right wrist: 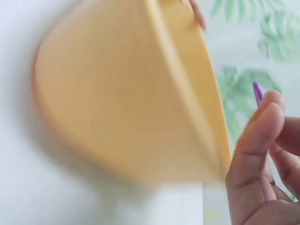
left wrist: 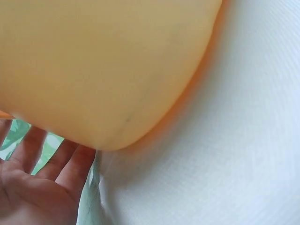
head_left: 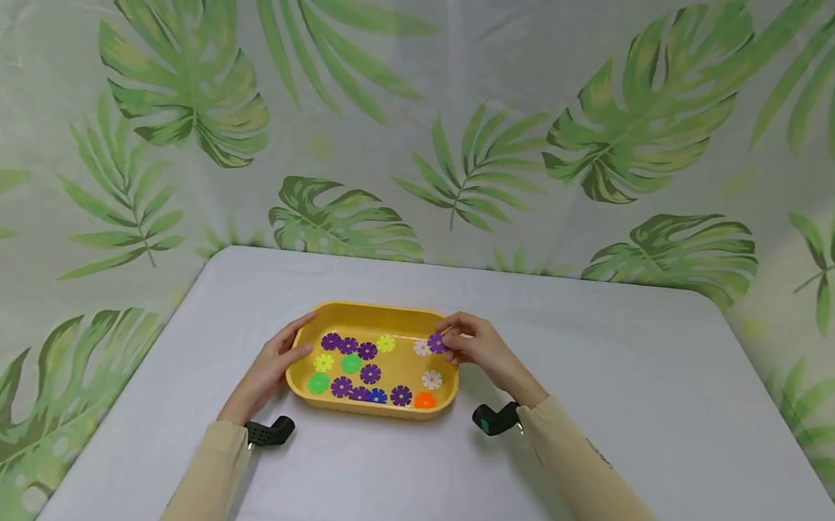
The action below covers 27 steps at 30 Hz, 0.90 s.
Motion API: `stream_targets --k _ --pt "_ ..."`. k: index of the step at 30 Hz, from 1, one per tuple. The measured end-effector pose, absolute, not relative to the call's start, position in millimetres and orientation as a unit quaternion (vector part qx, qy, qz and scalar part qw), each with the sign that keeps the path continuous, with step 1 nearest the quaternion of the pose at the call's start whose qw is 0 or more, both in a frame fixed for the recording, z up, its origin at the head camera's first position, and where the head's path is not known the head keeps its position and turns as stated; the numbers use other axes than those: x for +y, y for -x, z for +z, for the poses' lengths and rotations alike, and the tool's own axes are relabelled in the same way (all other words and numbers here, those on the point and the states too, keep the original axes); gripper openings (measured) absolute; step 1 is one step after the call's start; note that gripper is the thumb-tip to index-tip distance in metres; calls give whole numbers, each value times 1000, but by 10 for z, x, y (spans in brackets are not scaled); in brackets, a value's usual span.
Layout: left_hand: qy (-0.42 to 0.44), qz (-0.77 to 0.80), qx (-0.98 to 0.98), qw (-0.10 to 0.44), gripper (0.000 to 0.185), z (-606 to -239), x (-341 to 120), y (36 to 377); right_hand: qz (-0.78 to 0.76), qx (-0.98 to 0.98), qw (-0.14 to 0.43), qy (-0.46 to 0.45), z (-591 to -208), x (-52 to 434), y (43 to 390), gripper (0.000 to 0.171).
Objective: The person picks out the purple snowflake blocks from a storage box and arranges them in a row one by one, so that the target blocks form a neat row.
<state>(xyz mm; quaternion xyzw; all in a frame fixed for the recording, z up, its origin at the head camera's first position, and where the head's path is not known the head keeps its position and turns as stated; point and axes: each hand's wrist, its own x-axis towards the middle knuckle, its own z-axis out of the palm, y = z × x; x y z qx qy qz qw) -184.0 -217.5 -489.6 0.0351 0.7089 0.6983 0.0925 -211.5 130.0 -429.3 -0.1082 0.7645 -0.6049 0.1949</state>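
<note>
A yellow tray (head_left: pixel 384 317) holds several flower-shaped plastic discs, mostly purple, with some yellow, green, white, blue and orange ones. My left hand (head_left: pixel 273 364) grips the tray's left end, thumb over the rim; in the left wrist view its fingers (left wrist: pixel 70 171) lie against the outer wall. At the tray's right end, my right hand (head_left: pixel 482 351) pinches a purple flower-shaped disc (head_left: pixel 437 343) above the rim. The right wrist view shows this purple disc (right wrist: pixel 257 93) edge-on between thumb and finger. Below the held disc, a white disc (head_left: pixel 421 347) lies inside the tray.
The tray stands on a white-covered table (head_left: pixel 602 349). Behind it hangs a leaf-patterned cloth (head_left: pixel 476 77). A black wrist device (head_left: pixel 271 431) sits by the left sleeve and another device (head_left: pixel 495 419) by the right.
</note>
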Motion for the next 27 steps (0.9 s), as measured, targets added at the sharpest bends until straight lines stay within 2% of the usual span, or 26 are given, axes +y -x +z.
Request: stream_targets --k 5,10,21,27 --pt "-33 697 711 87 54 -4906 -2190 1829 -610 774 160 50 -4475 1681 2209 25" --pt "-39 697 711 77 53 -4916 -2187 1818 -591 791 159 21 -4664 1871 2254 25" --pt "-37 691 719 65 53 -4943 -2162 1823 -514 840 171 -6 -4762 1822 2277 26" --pt "-41 689 721 53 51 -4950 -2170 1828 -514 847 131 23 -4588 1725 2228 26"
